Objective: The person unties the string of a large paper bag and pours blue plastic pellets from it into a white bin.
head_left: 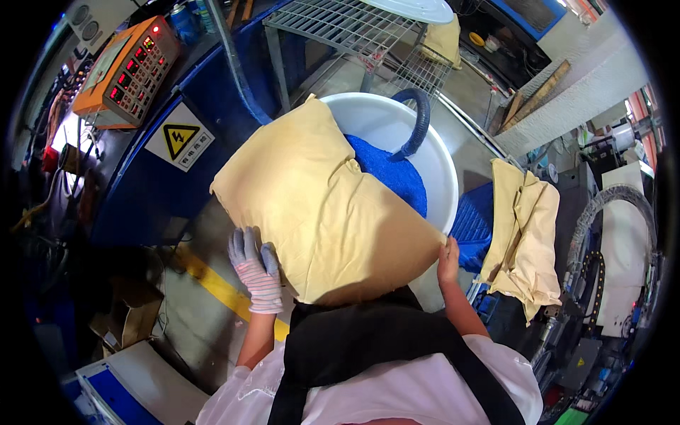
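Note:
A large tan paper sack (319, 205) lies tilted across the near side of a round white tub (445, 159). Blue granules (393, 173) fill part of the tub, and a dark ribbed hose (423, 117) dips into them. My left hand (251, 265), in a grey-and-white striped glove, rests against the sack's near left side with fingers stretched out. At the sack's right corner, my bare right hand (448, 261) holds the edge, its fingers partly hidden behind the paper. The sack's far end, over the tub, looks closed from here.
A metal wire rack (340, 28) stands beyond the tub. On the left are an orange control box (127, 74) and a blue cabinet with a warning sign (178, 138). Folded tan sacks (520, 234) lie at right beside a blue crate (473, 227). Machinery lines the right side.

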Action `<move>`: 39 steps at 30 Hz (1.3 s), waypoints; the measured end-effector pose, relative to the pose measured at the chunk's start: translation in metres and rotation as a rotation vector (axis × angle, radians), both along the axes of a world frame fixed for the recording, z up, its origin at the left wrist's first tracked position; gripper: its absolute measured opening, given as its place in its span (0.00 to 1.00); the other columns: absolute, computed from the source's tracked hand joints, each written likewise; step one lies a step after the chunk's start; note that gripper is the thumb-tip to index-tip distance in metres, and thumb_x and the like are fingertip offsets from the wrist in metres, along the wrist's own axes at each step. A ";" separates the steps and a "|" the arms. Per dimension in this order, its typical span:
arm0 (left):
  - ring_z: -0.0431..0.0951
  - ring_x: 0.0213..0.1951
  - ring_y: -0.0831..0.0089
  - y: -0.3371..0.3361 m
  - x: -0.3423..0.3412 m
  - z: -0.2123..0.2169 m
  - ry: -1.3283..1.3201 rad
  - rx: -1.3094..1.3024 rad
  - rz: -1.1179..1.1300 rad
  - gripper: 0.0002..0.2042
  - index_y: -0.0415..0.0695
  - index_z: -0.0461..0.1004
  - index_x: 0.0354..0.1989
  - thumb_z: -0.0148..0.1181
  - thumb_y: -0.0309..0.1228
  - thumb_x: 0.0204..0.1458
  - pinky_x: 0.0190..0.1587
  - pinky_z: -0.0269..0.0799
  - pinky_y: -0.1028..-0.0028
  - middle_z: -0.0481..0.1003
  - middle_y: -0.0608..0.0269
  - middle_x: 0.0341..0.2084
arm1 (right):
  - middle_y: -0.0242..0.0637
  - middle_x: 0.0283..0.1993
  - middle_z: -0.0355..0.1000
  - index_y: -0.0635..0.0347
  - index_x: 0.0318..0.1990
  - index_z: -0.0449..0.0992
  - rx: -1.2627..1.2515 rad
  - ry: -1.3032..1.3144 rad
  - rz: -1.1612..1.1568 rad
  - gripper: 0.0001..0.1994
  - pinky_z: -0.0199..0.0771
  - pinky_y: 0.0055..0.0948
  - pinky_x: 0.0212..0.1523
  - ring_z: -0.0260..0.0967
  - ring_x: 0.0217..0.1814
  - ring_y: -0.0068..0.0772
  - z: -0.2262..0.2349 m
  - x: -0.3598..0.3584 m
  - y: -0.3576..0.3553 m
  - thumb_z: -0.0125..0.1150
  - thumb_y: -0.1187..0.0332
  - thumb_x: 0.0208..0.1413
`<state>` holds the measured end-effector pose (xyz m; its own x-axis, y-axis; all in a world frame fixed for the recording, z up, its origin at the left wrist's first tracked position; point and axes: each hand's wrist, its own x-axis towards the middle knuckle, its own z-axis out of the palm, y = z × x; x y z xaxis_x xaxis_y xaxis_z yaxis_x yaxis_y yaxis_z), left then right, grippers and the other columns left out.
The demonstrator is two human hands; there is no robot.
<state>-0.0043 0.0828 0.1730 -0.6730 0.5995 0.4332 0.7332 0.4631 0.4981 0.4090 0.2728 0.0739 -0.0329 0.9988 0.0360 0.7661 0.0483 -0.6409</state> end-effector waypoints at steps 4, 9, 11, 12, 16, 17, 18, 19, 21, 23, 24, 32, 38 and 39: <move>0.60 0.54 0.44 0.009 0.031 0.009 0.001 -0.055 0.000 0.20 0.40 0.66 0.49 0.52 0.30 0.45 0.57 0.53 0.52 0.64 0.44 0.50 | 0.57 0.60 0.55 0.72 0.58 0.58 0.024 0.029 -0.057 0.26 0.46 0.36 0.65 0.50 0.65 0.50 -0.034 0.026 0.071 0.49 0.62 0.57; 0.56 0.57 0.46 0.062 0.089 0.030 0.156 -0.370 0.330 0.22 0.44 0.68 0.51 0.52 0.37 0.45 0.60 0.40 0.43 0.63 0.47 0.53 | 0.56 0.56 0.61 0.71 0.57 0.58 -0.338 0.161 -0.026 0.29 0.55 0.36 0.59 0.58 0.58 0.48 -0.058 0.025 0.173 0.49 0.55 0.57; 0.57 0.57 0.45 0.082 0.092 0.032 0.208 -0.426 0.463 0.22 0.45 0.69 0.50 0.51 0.37 0.45 0.60 0.41 0.43 0.64 0.47 0.52 | 0.56 0.54 0.63 0.71 0.55 0.59 -0.521 0.251 0.056 0.29 0.59 0.37 0.55 0.62 0.55 0.48 -0.059 0.021 0.194 0.49 0.52 0.57; 0.59 0.56 0.45 0.087 0.094 0.029 0.271 -0.442 0.508 0.21 0.46 0.69 0.50 0.51 0.37 0.45 0.60 0.43 0.43 0.65 0.47 0.52 | 0.57 0.53 0.64 0.72 0.54 0.60 -0.513 0.246 0.063 0.30 0.60 0.38 0.54 0.63 0.54 0.50 -0.081 0.024 0.199 0.50 0.52 0.56; 0.60 0.56 0.48 0.102 0.101 0.036 0.265 -0.429 0.538 0.21 0.47 0.68 0.50 0.51 0.36 0.45 0.59 0.45 0.45 0.65 0.47 0.52 | 0.64 0.47 0.65 0.73 0.48 0.58 -0.526 0.022 0.139 0.29 0.64 0.41 0.50 0.65 0.50 0.56 -0.103 0.028 0.233 0.52 0.51 0.55; 0.60 0.56 0.48 0.104 0.098 0.033 0.259 -0.427 0.543 0.21 0.48 0.68 0.50 0.51 0.35 0.45 0.59 0.45 0.45 0.65 0.46 0.52 | 0.64 0.46 0.65 0.71 0.47 0.56 -0.469 0.131 0.219 0.28 0.64 0.42 0.48 0.65 0.49 0.58 -0.108 0.030 0.239 0.52 0.51 0.55; 0.59 0.56 0.48 0.103 0.096 0.029 0.264 -0.427 0.545 0.21 0.48 0.68 0.50 0.51 0.35 0.45 0.59 0.44 0.45 0.65 0.46 0.52 | 0.62 0.45 0.66 0.71 0.48 0.54 -0.501 0.048 0.205 0.27 0.64 0.43 0.47 0.66 0.47 0.57 -0.112 0.030 0.246 0.51 0.53 0.56; 0.59 0.56 0.47 0.104 0.094 0.024 0.272 -0.437 0.546 0.21 0.48 0.68 0.50 0.51 0.35 0.45 0.60 0.44 0.45 0.64 0.46 0.52 | 0.61 0.45 0.66 0.72 0.48 0.55 -0.488 0.087 0.236 0.27 0.64 0.42 0.47 0.66 0.47 0.55 -0.112 0.031 0.244 0.51 0.53 0.56; 0.59 0.56 0.46 0.107 0.093 0.023 0.268 -0.453 0.557 0.21 0.48 0.67 0.51 0.50 0.35 0.45 0.60 0.43 0.45 0.64 0.45 0.52 | 0.59 0.46 0.66 0.72 0.48 0.57 -0.471 0.166 0.298 0.26 0.63 0.39 0.49 0.65 0.49 0.51 -0.102 0.033 0.241 0.50 0.53 0.57; 0.59 0.56 0.46 0.108 0.092 0.020 0.259 -0.484 0.549 0.21 0.48 0.67 0.51 0.50 0.35 0.46 0.60 0.42 0.45 0.64 0.45 0.52 | 0.60 0.45 0.66 0.71 0.48 0.55 -0.506 0.088 0.298 0.25 0.64 0.41 0.47 0.66 0.47 0.55 -0.088 0.028 0.244 0.49 0.56 0.57; 0.59 0.57 0.46 0.109 0.091 0.018 0.254 -0.488 0.550 0.21 0.47 0.66 0.52 0.49 0.35 0.46 0.60 0.42 0.45 0.63 0.45 0.53 | 0.61 0.44 0.67 0.71 0.49 0.55 -0.529 0.046 0.290 0.24 0.65 0.42 0.45 0.66 0.46 0.57 -0.080 0.029 0.240 0.49 0.57 0.57; 0.57 0.57 0.45 0.112 0.087 0.011 0.218 -0.562 0.542 0.22 0.49 0.63 0.53 0.49 0.34 0.46 0.59 0.45 0.45 0.62 0.49 0.53 | 0.58 0.40 0.69 0.69 0.45 0.58 -0.532 0.095 0.116 0.19 0.66 0.40 0.44 0.69 0.43 0.53 -0.070 0.016 0.238 0.51 0.61 0.56; 0.55 0.59 0.47 0.124 0.079 0.018 0.109 -0.470 0.609 0.24 0.45 0.61 0.57 0.49 0.34 0.49 0.62 0.40 0.48 0.60 0.47 0.56 | 0.56 0.41 0.68 0.69 0.45 0.58 -0.591 0.190 0.111 0.19 0.66 0.40 0.44 0.68 0.41 0.48 -0.064 0.006 0.222 0.53 0.62 0.55; 0.52 0.61 0.47 0.118 0.077 0.009 0.113 -0.467 0.602 0.25 0.44 0.61 0.58 0.49 0.34 0.49 0.63 0.38 0.49 0.58 0.47 0.57 | 0.56 0.41 0.68 0.69 0.45 0.58 -0.599 0.194 0.130 0.20 0.66 0.40 0.44 0.68 0.41 0.48 -0.051 -0.002 0.217 0.52 0.61 0.55</move>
